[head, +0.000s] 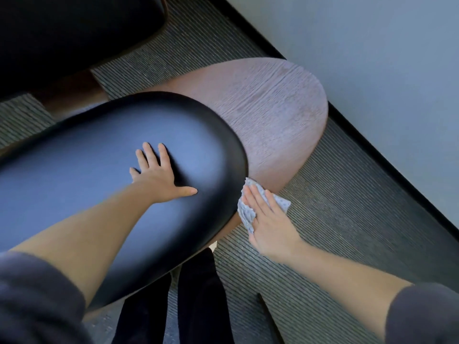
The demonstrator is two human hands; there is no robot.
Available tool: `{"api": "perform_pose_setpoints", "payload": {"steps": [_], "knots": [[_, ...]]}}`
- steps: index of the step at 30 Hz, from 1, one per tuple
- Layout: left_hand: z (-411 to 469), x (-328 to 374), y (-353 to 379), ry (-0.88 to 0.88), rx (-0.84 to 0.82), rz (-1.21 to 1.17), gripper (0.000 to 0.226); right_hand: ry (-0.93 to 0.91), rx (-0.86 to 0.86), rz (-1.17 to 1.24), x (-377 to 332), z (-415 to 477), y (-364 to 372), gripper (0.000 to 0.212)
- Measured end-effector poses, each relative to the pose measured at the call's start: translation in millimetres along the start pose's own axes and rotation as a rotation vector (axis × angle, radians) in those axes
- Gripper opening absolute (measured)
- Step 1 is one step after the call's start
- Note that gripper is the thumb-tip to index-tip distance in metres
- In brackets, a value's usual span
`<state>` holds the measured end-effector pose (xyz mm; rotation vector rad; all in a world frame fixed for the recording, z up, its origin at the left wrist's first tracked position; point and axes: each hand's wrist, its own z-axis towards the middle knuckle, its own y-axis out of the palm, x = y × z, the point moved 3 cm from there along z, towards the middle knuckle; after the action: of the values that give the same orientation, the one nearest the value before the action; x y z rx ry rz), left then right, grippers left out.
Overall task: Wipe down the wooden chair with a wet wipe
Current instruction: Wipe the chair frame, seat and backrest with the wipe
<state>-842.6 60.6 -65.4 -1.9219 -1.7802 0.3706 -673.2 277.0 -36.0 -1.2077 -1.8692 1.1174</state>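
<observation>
The wooden chair (278, 105) shows a pale, grained curved wood panel at centre right, with a glossy black cushion (104, 184) in front of it. My left hand (159, 175) lies flat on the black cushion with fingers spread. My right hand (270, 227) presses a crumpled blue-grey wet wipe (244, 212) against the lower edge of the wood, just right of the cushion's rim. Its fingers are straight over the wipe. Part of the wipe is hidden under the palm.
Striped grey carpet (347, 194) covers the floor around the chair. A pale wall (372, 58) with a black skirting board (397, 170) runs diagonally on the right. A second black seat (62, 33) fills the top left. My dark trouser legs (198, 306) stand below the cushion.
</observation>
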Motion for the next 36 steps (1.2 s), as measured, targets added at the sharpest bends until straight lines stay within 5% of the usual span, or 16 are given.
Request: {"api": "perform_pose_setpoints", "payload": {"steps": [6,25,28,32,36], "knots": [[-2.0,5.5,-1.8,-0.023,-0.029,0.028,0.139,0.062,-0.021,0.005,-25.7,-6.1,15.2,0.075],[-3.7,5.9,-5.9,-0.036,-0.006,0.026,0.136,-0.461,-0.017,-0.317,-37.1,-14.9,28.1,0.082],[-5.9,4.7,-7.1,-0.024,-0.007,0.031,0.134,-0.317,-0.053,-0.363,-4.4,-14.8,11.3,0.092],[-8.7,8.4,-7.0,-0.011,0.001,0.017,0.133,-0.01,-0.032,-0.437,74.8,-0.4,-39.2,0.067],[-14.9,22.7,-4.1,-0.005,0.026,-0.113,0.136,0.267,0.044,-0.424,127.2,32.1,-79.9,0.067]]}}
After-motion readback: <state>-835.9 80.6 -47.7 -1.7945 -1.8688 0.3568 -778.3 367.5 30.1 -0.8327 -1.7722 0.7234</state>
